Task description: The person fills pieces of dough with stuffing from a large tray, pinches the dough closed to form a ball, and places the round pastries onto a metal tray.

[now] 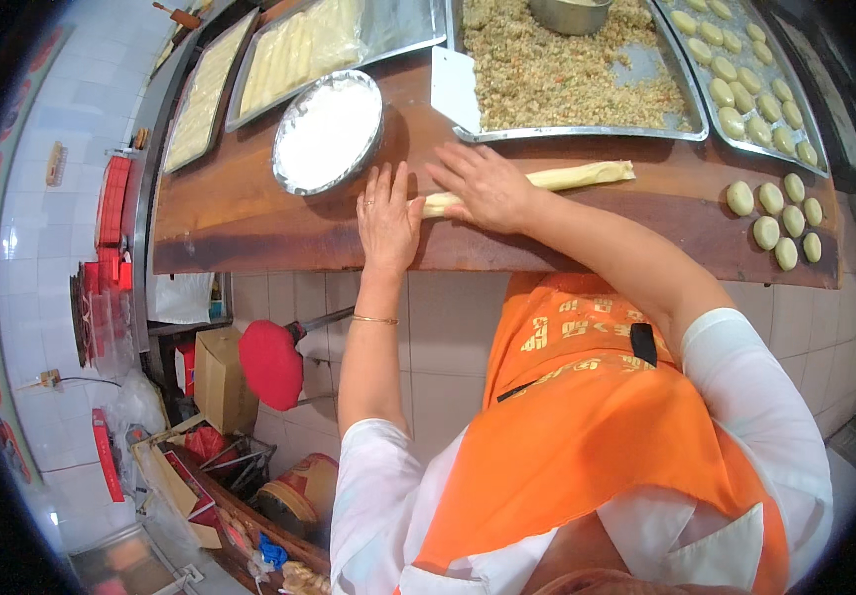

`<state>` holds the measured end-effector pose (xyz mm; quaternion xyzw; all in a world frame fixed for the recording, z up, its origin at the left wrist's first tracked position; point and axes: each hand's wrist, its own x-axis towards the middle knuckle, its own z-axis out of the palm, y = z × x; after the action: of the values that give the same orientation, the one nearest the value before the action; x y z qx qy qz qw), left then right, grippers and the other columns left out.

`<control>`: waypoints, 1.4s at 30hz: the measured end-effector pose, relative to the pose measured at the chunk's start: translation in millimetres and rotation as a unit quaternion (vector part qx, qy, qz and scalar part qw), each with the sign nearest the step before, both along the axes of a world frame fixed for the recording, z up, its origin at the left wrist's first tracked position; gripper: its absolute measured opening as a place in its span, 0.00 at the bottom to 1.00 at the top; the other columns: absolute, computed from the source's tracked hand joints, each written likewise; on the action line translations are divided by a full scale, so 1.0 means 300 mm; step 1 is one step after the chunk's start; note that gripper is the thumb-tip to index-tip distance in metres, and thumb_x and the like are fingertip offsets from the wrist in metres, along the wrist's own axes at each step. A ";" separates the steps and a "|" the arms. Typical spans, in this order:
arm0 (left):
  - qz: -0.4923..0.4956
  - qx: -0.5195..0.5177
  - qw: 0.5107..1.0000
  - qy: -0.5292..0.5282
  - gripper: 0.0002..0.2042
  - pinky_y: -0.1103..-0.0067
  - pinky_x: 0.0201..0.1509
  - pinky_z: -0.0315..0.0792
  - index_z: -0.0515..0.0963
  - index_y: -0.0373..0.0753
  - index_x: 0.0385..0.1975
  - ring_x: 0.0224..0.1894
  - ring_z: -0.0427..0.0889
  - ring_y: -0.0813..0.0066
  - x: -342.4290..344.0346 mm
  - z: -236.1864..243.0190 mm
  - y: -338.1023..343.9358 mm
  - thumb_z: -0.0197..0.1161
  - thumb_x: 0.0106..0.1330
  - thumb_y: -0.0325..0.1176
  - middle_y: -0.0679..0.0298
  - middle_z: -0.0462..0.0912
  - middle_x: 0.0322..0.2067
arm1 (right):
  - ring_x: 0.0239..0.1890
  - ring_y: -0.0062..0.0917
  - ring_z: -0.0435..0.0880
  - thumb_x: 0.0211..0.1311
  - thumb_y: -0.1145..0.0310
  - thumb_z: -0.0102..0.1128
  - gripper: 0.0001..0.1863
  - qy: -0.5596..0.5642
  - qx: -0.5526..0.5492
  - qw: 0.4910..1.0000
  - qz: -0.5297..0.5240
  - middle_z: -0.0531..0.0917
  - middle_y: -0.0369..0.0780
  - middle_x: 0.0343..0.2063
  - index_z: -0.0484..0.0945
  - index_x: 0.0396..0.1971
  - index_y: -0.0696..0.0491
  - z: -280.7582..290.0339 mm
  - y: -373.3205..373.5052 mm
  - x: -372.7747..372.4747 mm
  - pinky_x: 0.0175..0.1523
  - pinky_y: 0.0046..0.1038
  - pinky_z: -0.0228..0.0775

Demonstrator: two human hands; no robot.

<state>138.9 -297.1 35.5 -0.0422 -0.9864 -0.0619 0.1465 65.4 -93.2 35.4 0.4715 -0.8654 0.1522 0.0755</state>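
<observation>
A long, pale yellow dough rope (587, 175) lies across the wooden table, its far end reaching to the right. Flat across its left part rests my right hand (486, 188), fingers stretched out. My left hand (388, 216), wearing a ring, lies at the rope's left end with its fingers extended. The rope's left tip is partly hidden between my hands. Just beyond my left hand stands a round foil-coloured bowl (329, 132) of white powder. A white flat scraper (456, 91) leans on the rim of the filling tray.
A metal tray (587, 132) holds crumbly filling and a metal bowl (572, 14). Several dough rounds (767, 234) sit at the table's right, below a tray of more rounds (742, 96). Trays of dough strips (299, 45) stand far left. A red-seated stool (271, 365) is below the table.
</observation>
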 end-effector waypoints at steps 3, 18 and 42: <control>-0.093 0.044 0.995 -0.010 0.28 0.57 0.70 0.57 0.65 0.40 0.67 0.70 0.60 0.50 0.051 -0.006 -0.007 0.60 0.67 0.38 0.51 0.67 0.65 | 0.72 0.38 0.59 0.68 0.53 0.54 0.34 -0.047 0.016 0.998 0.040 0.65 0.47 0.67 0.62 0.69 0.53 -0.009 0.113 0.053 0.72 0.42 0.53; 0.026 0.342 0.937 -0.059 0.12 0.73 0.50 0.75 0.80 0.36 0.50 0.44 0.81 0.65 0.060 0.096 -0.166 0.59 0.69 0.23 0.58 0.81 0.46 | 0.43 0.47 0.77 0.59 0.68 0.65 0.14 -0.196 -0.124 0.954 -0.192 0.79 0.49 0.38 0.75 0.43 0.56 0.115 0.712 0.059 0.48 0.42 0.70; -0.109 0.670 0.689 -0.256 0.14 0.79 0.35 0.74 0.68 0.34 0.40 0.36 0.80 0.78 0.041 0.016 0.920 0.68 0.63 0.27 0.62 0.80 0.35 | 0.46 0.42 0.76 0.51 0.68 0.70 0.15 -0.165 -0.162 0.941 -0.247 0.79 0.44 0.38 0.77 0.38 0.54 0.019 0.845 0.103 0.53 0.41 0.68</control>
<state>151.3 -21.2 40.4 -0.0230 -0.6706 -0.7300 -0.1298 96.3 160.5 41.2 0.1926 -0.9185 0.3426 0.0426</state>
